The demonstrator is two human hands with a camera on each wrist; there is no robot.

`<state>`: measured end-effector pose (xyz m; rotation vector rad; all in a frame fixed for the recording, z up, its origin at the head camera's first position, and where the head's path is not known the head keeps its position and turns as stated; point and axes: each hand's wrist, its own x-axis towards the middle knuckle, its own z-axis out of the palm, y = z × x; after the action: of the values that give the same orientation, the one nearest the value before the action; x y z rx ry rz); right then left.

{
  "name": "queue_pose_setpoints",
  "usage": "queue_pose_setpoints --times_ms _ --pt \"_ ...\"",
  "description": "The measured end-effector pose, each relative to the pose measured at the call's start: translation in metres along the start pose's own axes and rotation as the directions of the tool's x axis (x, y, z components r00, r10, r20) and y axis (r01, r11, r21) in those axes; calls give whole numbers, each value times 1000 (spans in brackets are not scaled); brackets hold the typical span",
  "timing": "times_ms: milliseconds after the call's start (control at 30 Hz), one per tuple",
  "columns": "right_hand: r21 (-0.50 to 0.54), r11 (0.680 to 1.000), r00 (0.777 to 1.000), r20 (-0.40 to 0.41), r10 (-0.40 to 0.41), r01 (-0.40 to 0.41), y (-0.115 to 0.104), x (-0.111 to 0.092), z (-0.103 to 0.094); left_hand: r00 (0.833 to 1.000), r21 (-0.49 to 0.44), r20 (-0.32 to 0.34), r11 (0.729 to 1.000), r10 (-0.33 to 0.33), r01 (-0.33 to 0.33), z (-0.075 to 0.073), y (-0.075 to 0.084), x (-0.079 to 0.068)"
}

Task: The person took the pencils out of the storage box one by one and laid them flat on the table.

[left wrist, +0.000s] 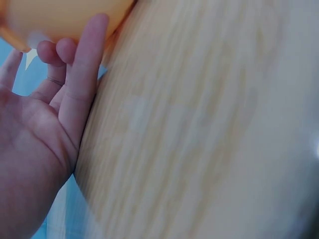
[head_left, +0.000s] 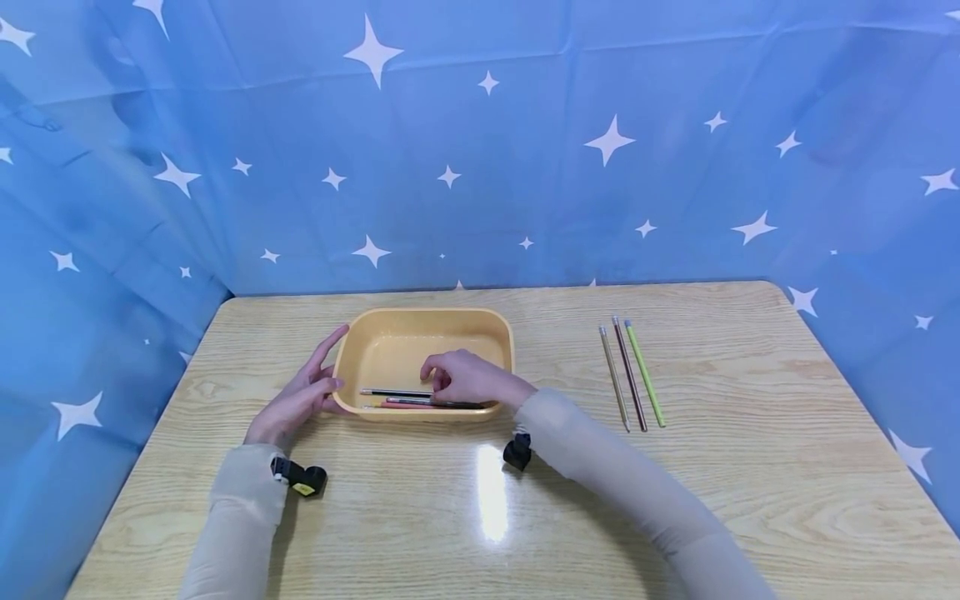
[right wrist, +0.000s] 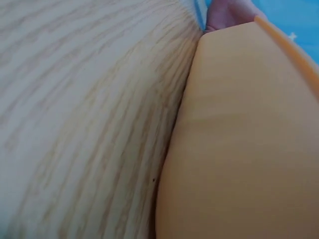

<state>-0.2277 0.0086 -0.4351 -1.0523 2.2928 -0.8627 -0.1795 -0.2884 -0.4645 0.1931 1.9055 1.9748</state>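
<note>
A shallow yellow-orange plastic tray (head_left: 423,415) stands on the table, with several pencils (head_left: 393,392) lying along its near side, some dark and some reddish. My left hand (head_left: 300,400) rests at the tray's left end, its fingers spread against the outer wall and its thumb by the rim. In the left wrist view, the left hand's fingertips (left wrist: 94,22) touch the tray wall (left wrist: 60,17). Reaching in over the near right rim, my right hand (head_left: 472,379) has its fingers bent down and pinches a dark pencil (head_left: 465,406). The right wrist view shows only the tray's outer wall (right wrist: 239,129) and part of the left hand (right wrist: 232,12).
To the right of the tray, a gold pencil (head_left: 615,379), a dark red pencil (head_left: 630,375) and a green pencil (head_left: 645,372) lie side by side on the wooden table (head_left: 750,467). A blue star-patterned cloth (head_left: 525,167) hangs behind and beside the table.
</note>
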Motion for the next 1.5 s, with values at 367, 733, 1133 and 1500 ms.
queue_pose_setpoints --times_ms 367,733,1133,1500 --pt "-77 991 990 -104 98 -106 0 1 1 1000 -14 15 1000 22 -22 1 -2 0" --pt "-171 958 965 -166 203 -231 -5 -1 1 1000 2 -18 1000 -6 6 2 -1 0" --pt "-284 892 923 -264 279 -351 -6 -2 2 1000 9 -8 1000 3 -3 1 -2 -1" --pt "-281 902 928 -276 251 -328 -5 -2 3 999 6 -40 999 -33 33 2 -1 0"
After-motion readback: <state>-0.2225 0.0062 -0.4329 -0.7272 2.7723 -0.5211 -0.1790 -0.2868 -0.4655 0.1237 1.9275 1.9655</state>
